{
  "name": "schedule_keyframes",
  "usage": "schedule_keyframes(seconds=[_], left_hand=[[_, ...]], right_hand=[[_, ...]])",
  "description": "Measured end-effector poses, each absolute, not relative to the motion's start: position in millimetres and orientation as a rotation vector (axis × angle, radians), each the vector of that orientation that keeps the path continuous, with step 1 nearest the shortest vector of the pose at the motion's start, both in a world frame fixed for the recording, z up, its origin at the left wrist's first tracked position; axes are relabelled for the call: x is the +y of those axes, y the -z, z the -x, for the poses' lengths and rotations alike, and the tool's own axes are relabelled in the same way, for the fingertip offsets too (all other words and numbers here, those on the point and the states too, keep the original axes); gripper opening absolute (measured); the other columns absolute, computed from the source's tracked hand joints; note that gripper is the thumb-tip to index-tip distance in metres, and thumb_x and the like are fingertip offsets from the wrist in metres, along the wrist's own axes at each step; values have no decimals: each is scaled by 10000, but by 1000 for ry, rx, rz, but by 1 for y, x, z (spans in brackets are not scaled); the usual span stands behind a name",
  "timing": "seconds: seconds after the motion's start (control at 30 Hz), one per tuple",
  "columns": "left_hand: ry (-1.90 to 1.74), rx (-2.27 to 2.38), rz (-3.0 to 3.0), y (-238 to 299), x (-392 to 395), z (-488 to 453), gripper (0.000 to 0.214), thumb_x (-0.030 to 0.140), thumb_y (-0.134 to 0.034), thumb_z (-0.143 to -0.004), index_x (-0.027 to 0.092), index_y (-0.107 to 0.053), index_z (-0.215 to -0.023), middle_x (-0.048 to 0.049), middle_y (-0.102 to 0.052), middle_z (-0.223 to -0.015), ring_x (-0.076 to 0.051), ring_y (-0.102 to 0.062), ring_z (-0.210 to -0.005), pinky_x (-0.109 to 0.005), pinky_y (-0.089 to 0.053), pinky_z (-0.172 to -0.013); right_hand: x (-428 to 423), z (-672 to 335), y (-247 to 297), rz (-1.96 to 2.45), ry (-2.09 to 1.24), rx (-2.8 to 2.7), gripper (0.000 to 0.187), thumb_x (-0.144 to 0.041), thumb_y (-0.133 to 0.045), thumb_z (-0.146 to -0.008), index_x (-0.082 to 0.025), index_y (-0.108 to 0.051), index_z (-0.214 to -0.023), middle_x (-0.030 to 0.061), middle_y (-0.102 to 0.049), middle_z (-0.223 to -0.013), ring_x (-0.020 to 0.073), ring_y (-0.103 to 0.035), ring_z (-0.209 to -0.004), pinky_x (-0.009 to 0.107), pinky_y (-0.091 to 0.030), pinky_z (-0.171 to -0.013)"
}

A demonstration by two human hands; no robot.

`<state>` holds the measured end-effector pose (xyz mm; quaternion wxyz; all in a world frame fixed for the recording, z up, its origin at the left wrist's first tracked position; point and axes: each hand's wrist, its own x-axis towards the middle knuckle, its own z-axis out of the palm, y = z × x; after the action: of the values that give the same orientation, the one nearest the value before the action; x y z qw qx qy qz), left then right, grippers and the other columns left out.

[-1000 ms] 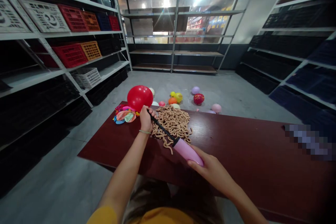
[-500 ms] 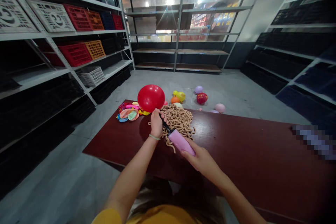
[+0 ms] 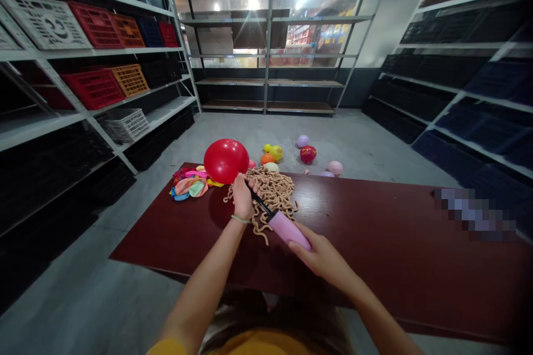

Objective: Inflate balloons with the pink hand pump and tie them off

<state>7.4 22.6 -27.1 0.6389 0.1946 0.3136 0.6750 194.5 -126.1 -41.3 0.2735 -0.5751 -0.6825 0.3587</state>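
My left hand (image 3: 242, 196) is closed round the neck of a red balloon (image 3: 226, 160) where it meets the black tip of a pink hand pump (image 3: 285, 228). The balloon is round and inflated, held just above the dark red table (image 3: 375, 233). My right hand (image 3: 320, 255) grips the rear end of the pump's pink barrel. The black rod between barrel and tip shows only a short length. Under the pump lies a heap of tan strings (image 3: 272, 191).
A pile of flat coloured balloons (image 3: 188, 184) lies at the table's far left corner. Several inflated balloons (image 3: 308, 153) rest on the grey floor beyond. Shelving with red, orange and white crates (image 3: 94, 86) lines the left; dark shelves run along the right.
My right hand pushed the pink barrel in toward my left hand, shortening the black rod. The red balloon has grown slightly. The view shifted a little.
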Motion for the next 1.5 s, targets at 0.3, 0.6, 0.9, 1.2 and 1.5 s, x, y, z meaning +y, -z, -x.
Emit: schedule_keyframes(seconds=[0.3, 0.6, 0.9, 1.2, 1.5], left_hand=[[-1532, 724, -619, 26, 24, -11, 245, 321, -481, -932, 206, -424, -723, 62, -403, -540, -80, -397, -381, -188, -333, -360], [-1556, 693, -602, 6, 64, 3, 208, 305, -492, -921, 217, -409, -752, 81, -369, -534, -77, -395, -383, -176, -334, -363], [-1515, 662, -691, 14, 39, -24, 235, 307, -477, -924, 207, -415, -721, 62, -392, -555, -71, -400, -403, -181, -329, -376], [-1465, 679, -716, 17, 34, -26, 231, 303, -490, -919, 205, -431, -718, 64, -409, -528, -76, -397, -377, -184, -353, -381], [-1550, 699, -635, -6, 71, -4, 208, 317, -503, -921, 216, -416, -760, 80, -383, -539, -73, -382, -380, -170, -317, -361]], right_hand=[[-116, -175, 40, 1560, -930, -1828, 602, -481, -576, -908, -291, -479, -1470, 74, -628, -1382, 327, -617, -1229, 462, -472, -1022], [-159, -229, 54, 1625, -945, -1842, 658, -532, -578, -902, -265, -449, -1489, 78, -549, -1469, 310, -567, -1291, 429, -443, -1071], [-130, -193, 52, 1620, -959, -1713, 566, -510, -527, -920, -244, -516, -1420, 91, -655, -1339, 314, -637, -1185, 451, -477, -1012], [-126, -184, 46, 1508, -967, -1704, 607, -505, -544, -921, -261, -474, -1473, 85, -633, -1373, 317, -617, -1222, 472, -456, -1048], [-165, -220, 53, 1584, -1005, -1728, 604, -535, -556, -915, -256, -499, -1447, 76, -628, -1378, 314, -626, -1193, 431, -472, -1030]])
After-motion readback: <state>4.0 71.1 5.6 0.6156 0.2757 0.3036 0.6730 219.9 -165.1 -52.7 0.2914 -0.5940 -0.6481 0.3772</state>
